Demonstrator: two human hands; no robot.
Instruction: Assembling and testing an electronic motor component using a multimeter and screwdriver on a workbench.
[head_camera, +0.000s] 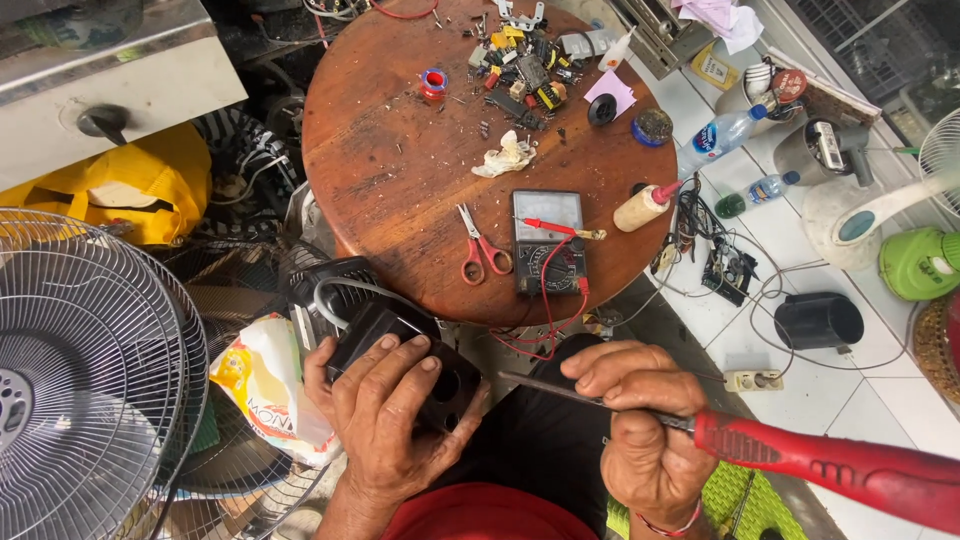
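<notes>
Down low, nearest the viewer, two bare hands work close together over the person's lap. The left hand (385, 415) is wrapped around a black plastic box-shaped housing with round holes in its face (415, 370), fingers curled over its top and thumb beneath, holding it tilted. A grey cable (345, 292) loops out of the housing just above the fingers. The right hand (640, 420) is closed around the metal shaft of a long screwdriver with a red plastic handle (830, 465); the handle sticks out to the right past the hand, and the tip points left, reaching the housing's lower edge.

Just beyond both hands stands a round brown wooden table (400, 170). On its near edge, above the gap between the hands, lie red-handled scissors (482, 248) and a dark analogue multimeter with red leads (548, 240). Farther off sit a crumpled tissue (505, 157) and a heap of small electronic parts (525, 65). Left of the left hand is a grey wire fan guard (90, 370).
</notes>
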